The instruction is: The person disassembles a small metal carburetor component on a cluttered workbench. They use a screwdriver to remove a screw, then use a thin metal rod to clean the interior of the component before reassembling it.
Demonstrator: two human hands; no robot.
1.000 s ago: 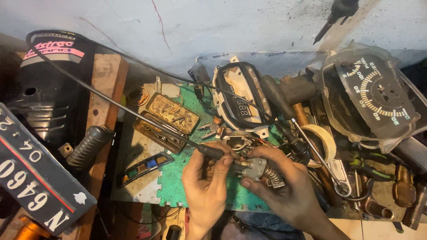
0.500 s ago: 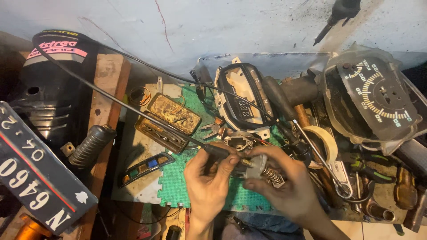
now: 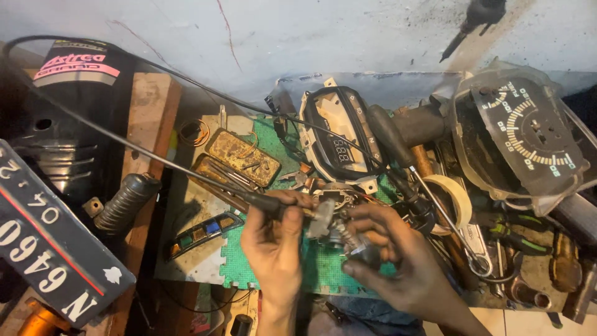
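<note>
My left hand (image 3: pixel 275 249) is closed around the black handle of a corded soldering-iron-like tool (image 3: pixel 264 202). Its tip points right at a small metal part with a spring (image 3: pixel 339 233). My right hand (image 3: pixel 398 261) grips that part from the right and below. Both hands hover over a green foam mat (image 3: pixel 239 264) at the near middle of the bench. The tool's thin black cable (image 3: pixel 124 140) runs off to the upper left. The part's details are too small and too covered by fingers to make out.
A digital instrument cluster (image 3: pixel 339 143) and a dark-handled screwdriver (image 3: pixel 387 134) lie behind the hands. A round speedometer unit (image 3: pixel 528 134), a tape roll (image 3: pixel 453 198) and pliers crowd the right. An open rusty tin (image 3: pixel 239 155), a rubber grip (image 3: pixel 127 200), a black fairing (image 3: pixel 68 124) and a number plate (image 3: pixel 46 255) are left.
My left hand has shifted slightly left with the tool. My right hand has turned the small part and lowered it a little. The bench clutter has not moved.
</note>
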